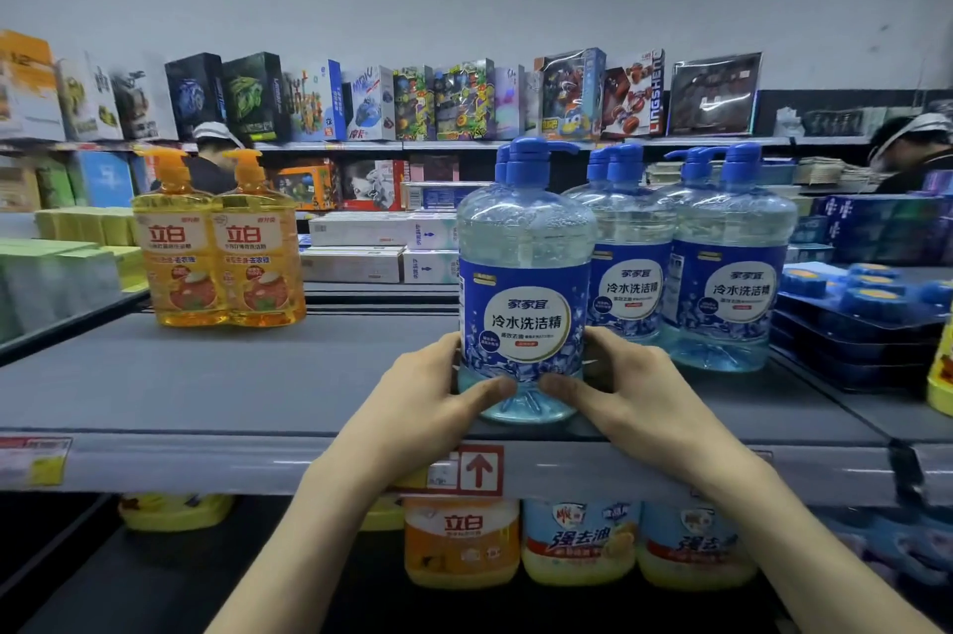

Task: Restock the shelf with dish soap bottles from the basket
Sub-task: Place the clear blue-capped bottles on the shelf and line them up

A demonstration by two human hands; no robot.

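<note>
1. At the front edge of the grey shelf (206,391), toward 6 o'clock of the view, both hands clasp 1 clear dish soap bottle (523,282) low on its body. The left hand (438,406) wraps its 9 o'clock side and the right hand (624,391) its 3 o'clock side. The thumbs lie across the front and almost meet.
2. The bottle is upright and its base seems to sit on the shelf board just behind the lip. I cannot tell whether its full weight is down.
3. By my judgement the restocking is well under way. 5 more blue pump heads (737,159) show from 12 to 2 o'clock of the held bottle, packed close in rows, and this bottle extends that block toward 9 o'clock.
4. A broad bare stretch of shelf separates it from 2 orange bottles (222,246) at 10 o'clock, so room is left. The basket is out of view, so the number left to shelve is unknown.
5. The held bottle is a round, wide-shouldered jug of transparent hard plastic. It holds pale blue liquid flecked with bubbles. It has a glossy blue-and-white label band, a fluted base and an opaque blue pump.
6. The shelf looks matte and smooth. A red arrow tag (479,471) sits on its front strip at 6 o'clock of the bottle.
</note>
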